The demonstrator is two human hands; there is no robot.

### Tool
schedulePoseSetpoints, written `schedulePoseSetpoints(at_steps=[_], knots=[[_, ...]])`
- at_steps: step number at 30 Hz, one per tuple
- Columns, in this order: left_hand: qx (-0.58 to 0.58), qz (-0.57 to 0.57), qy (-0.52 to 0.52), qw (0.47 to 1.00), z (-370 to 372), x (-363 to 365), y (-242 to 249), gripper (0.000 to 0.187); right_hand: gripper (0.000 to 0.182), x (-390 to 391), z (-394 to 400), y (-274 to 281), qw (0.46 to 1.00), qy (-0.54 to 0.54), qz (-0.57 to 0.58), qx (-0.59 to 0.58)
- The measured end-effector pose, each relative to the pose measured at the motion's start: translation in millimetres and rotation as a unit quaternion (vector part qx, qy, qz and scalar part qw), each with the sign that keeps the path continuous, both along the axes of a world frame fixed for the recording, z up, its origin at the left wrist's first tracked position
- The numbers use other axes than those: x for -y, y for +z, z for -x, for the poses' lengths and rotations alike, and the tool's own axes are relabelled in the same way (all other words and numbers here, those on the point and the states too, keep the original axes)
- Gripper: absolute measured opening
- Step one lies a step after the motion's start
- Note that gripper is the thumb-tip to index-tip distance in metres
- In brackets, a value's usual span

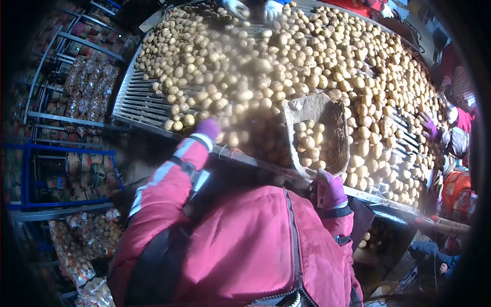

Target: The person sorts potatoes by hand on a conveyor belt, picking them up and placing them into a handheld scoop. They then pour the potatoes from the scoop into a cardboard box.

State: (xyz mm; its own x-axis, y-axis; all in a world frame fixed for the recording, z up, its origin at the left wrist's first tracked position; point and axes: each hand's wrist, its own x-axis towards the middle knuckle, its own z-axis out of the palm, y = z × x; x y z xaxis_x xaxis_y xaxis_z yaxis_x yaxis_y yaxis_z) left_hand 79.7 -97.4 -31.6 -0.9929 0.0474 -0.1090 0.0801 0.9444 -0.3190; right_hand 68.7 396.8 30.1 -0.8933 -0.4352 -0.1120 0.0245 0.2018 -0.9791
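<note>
My right hand, in a purple glove, is closed around the near end of a large dirty scoop. The scoop lies among the potatoes at the table's near edge, with several small potatoes inside it. My left hand, also gloved in purple, is at the near edge of the slatted sorting table, close to loose potatoes. Its fingers are turned away and blurred, so their grip does not show. Potatoes cover most of the table.
Across the table are a person's white-gloved hands. Other people work at the right, one with a purple glove. Left of me stand metal racks and clear bags of potatoes. The table's metal edge runs before my body.
</note>
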Motion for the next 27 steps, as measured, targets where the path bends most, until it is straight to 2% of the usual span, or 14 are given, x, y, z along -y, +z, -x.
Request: schedulePoseSetpoints(at_steps=[2,3,5,8,9,13,17,18,19,20,22,23,25,27], knots=[[0.003,-0.003,-0.114,0.993,-32.5,79.8,-22.7,0.011,0.036,-2.6,-0.1,1.4,1.000,0.004,-0.013,-0.021],[-0.062,-0.044,-0.080,0.994,-50.4,72.9,19.5,0.009,0.035,-2.7,0.9,2.2,0.999,0.009,-0.022,-0.040],[0.044,-0.081,0.111,0.990,-100.1,103.6,36.4,0.023,0.033,-3.0,2.7,4.0,0.996,0.016,-0.039,-0.077],[0.255,-0.105,0.448,0.851,-170.8,136.6,40.4,0.050,0.032,-3.2,3.3,-15.3,0.997,-0.026,0.054,0.055],[0.277,-0.135,0.448,0.839,-175.2,106.9,81.4,0.071,0.033,-0.4,2.8,-25.1,0.997,-0.041,0.060,0.027],[0.114,-0.216,0.472,0.847,-153.8,105.1,76.4,0.072,0.033,5.0,8.4,2.5,0.996,-0.010,0.032,0.080],[-0.041,-0.382,0.334,0.861,-43.0,70.3,48.5,0.066,0.033,14.0,16.4,0.8,0.992,-0.010,0.015,0.128],[-0.033,-0.523,0.350,0.776,-12.7,40.2,59.0,0.071,0.032,14.0,18.1,-1.5,0.995,-0.010,-0.003,0.099],[-0.063,-0.446,0.219,0.865,8.8,30.1,48.0,0.074,0.031,14.2,19.6,-7.3,0.995,-0.021,0.004,0.102],[-0.046,-0.405,0.211,0.889,29.5,38.0,12.0,0.078,0.030,14.3,21.1,-13.1,0.994,-0.033,0.011,0.104],[-0.019,-0.249,0.250,0.935,64.0,-25.4,35.1,0.094,0.027,18.6,20.7,-28.6,0.983,-0.080,0.062,0.150],[-0.065,-0.339,0.121,0.931,74.4,-27.8,10.9,0.096,0.026,21.2,20.3,-31.8,0.978,-0.106,0.079,0.163],[-0.079,-0.290,0.165,0.940,92.5,-79.9,22.7,0.093,0.025,23.6,16.1,-31.7,0.977,-0.128,0.060,0.163],[-0.068,-0.430,0.061,0.898,115.0,-101.1,42.5,0.092,0.026,19.5,13.9,-33.8,0.978,-0.117,0.028,0.172]])
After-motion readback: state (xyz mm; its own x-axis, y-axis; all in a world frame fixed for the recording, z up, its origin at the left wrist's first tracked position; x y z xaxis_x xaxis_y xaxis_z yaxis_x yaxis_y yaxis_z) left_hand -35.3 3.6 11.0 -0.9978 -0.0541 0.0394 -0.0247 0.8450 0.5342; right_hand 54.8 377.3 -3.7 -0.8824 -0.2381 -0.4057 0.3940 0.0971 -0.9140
